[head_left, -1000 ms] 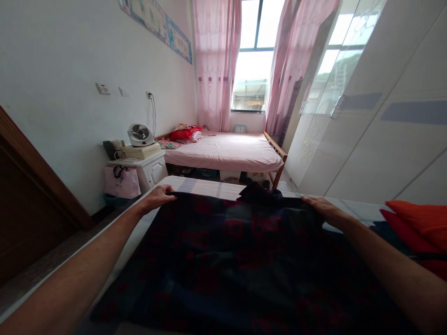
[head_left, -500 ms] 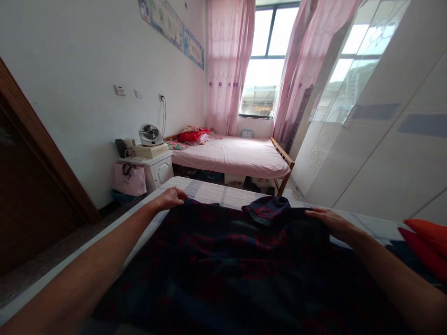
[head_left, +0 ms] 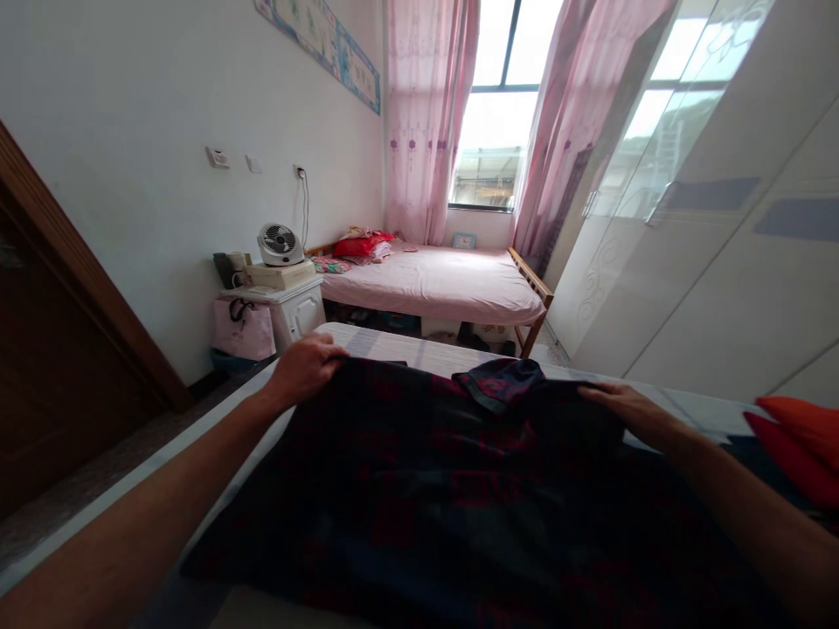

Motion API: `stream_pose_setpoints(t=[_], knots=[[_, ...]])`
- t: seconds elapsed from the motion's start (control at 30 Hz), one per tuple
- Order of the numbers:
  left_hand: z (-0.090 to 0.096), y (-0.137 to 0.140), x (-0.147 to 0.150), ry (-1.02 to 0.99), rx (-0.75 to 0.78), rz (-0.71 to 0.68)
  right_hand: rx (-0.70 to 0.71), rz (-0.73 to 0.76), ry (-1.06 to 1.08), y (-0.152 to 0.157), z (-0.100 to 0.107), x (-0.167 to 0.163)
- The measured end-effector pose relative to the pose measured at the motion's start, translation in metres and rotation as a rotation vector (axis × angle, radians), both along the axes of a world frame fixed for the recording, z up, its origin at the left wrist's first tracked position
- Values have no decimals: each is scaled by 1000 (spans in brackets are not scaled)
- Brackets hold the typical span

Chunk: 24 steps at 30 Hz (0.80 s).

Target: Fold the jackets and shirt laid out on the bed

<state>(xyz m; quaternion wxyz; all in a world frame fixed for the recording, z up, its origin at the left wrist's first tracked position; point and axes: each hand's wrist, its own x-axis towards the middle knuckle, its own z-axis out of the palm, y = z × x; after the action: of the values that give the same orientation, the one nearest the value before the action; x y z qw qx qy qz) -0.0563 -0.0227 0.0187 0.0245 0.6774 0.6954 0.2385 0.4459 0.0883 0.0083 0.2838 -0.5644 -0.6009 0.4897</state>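
Note:
A dark plaid garment, navy and black with red patches, spreads across the near bed. It looks like a shirt, with a folded part like a collar sticking up along its far edge. My left hand pinches the garment's far left corner, fingers closed on the cloth. On the other side, my right hand grips the far edge to the right of the collar-like fold, thumb and fingers pressed together. The cloth is stretched between both hands, and its near end runs out of view at lower right.
Red and orange cloth items lie at the right on the near bed. Beyond stands a pink-sheeted bed with a wooden frame. A white cabinet bearing a fan is at left, a tall wardrobe at right.
The view has tilted slightly down. My left hand has turned, showing more of its back, and the garment's near edge has shifted, baring bed at lower left. Both hands keep their hold.

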Motion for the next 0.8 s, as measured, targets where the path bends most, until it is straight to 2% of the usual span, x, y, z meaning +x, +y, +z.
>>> stream_pose_setpoints(t=[0.07,0.13,0.2,0.33,0.43,0.57,0.63,0.7,0.8], knots=[[16,13,-8,5,54,-3,96,-96,120,6,8,-2],[21,24,-13,0,44,-8,111,-154,163,11,9,-2],[14,34,-16,4,-2,-9,79,-159,144,15,2,-3],[-11,46,-14,45,-84,-36,75,-139,130,19,-13,-13],[-11,42,-13,75,-96,-81,138,-158,151,19,-7,-18],[8,3,-12,133,52,-92,275,-189,196,-1,14,-4],[6,-30,-11,172,146,-76,349,-141,168,-24,16,11],[-9,-66,-9,207,183,-88,337,-42,72,-53,6,26],[-45,-106,-3,296,170,-205,225,111,-109,-92,-24,40]])
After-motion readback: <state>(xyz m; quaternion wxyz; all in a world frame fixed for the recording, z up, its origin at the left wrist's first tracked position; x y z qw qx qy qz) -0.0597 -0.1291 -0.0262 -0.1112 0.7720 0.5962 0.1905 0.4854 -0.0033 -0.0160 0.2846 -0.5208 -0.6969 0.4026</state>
